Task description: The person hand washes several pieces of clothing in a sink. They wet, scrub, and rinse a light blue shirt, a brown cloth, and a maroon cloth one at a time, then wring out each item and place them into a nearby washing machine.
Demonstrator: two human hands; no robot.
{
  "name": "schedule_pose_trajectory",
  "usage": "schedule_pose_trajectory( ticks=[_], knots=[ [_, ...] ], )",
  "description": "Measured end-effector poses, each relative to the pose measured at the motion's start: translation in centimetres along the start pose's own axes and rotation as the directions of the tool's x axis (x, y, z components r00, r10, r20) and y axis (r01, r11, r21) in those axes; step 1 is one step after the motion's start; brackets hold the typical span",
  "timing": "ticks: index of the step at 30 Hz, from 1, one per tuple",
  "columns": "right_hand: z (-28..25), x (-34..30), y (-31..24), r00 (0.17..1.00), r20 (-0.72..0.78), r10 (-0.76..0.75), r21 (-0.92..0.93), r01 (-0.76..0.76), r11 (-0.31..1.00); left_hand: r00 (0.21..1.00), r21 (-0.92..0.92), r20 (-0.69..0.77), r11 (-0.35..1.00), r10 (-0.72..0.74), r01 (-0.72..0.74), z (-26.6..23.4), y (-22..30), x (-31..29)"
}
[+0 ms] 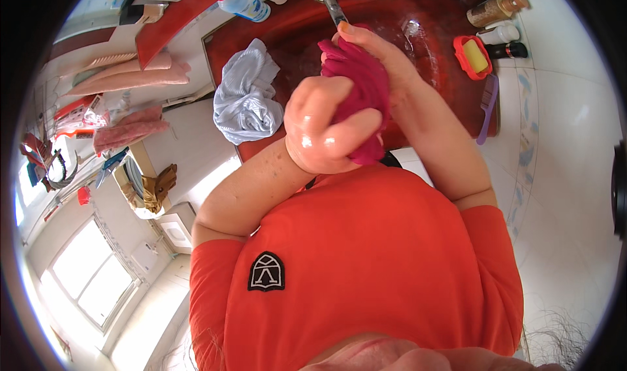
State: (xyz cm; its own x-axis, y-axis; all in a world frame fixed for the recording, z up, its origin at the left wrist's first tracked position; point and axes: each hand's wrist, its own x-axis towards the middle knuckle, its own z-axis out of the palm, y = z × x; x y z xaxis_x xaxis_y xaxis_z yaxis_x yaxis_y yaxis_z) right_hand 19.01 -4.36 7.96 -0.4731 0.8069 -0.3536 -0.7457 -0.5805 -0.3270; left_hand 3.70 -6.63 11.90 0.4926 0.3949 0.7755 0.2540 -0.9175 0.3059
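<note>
A wet magenta cloth (362, 77) is twisted between both hands over a dark red sink (437, 77). My left hand (320, 129) is a wet fist clenched round the cloth's lower part, close to my chest. The cloth's upper end is gripped by my right hand (375, 44), just below the metal tap (330, 2). Much of the cloth is hidden inside the two hands. My orange shirt fills the lower part of the view.
A crumpled pale blue cloth (245, 96) lies on the sink's left rim. To the right are a red soap dish with yellow soap (471, 56), a purple comb (486, 106) and bottles (496, 8). Pink towels (130, 77) hang at the left.
</note>
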Motion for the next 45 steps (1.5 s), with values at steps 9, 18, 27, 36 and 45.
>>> schedule_pose_trajectory(
  ticks=[9, 18, 27, 36, 45],
  knots=[
    [0.4, 0.4, -1.5, 0.993, -0.076, 0.092, -0.463, -0.117, 0.878, 0.922, 0.143, 0.321, 0.952, 0.215, -0.271, 1.3, 1.4, 0.1],
    [-1.1, 1.6, -2.7, 0.760, 0.063, -0.647, -0.947, 0.251, 0.202, 0.519, -0.648, 0.378, 0.182, -0.766, 0.740, 3.0, -2.6, -6.7],
    [2.9, 1.4, -0.5, 0.341, 0.828, -0.445, -0.549, 0.653, -0.522, 0.194, -0.742, 0.629, -0.507, -0.752, 0.440, 3.1, -4.3, -6.1],
    [2.8, 0.7, 0.4, 0.114, 0.761, -0.638, -0.521, 0.694, -0.497, 0.371, -0.681, 0.681, -0.732, -0.631, 0.006, 1.4, -3.1, -6.2],
    [-0.3, 1.4, 4.2, 0.813, -0.131, -0.568, -0.018, 0.570, 0.821, 0.549, -0.622, -0.077, 0.471, -0.832, 0.626, 0.2, -2.4, -2.8]
  ],
)
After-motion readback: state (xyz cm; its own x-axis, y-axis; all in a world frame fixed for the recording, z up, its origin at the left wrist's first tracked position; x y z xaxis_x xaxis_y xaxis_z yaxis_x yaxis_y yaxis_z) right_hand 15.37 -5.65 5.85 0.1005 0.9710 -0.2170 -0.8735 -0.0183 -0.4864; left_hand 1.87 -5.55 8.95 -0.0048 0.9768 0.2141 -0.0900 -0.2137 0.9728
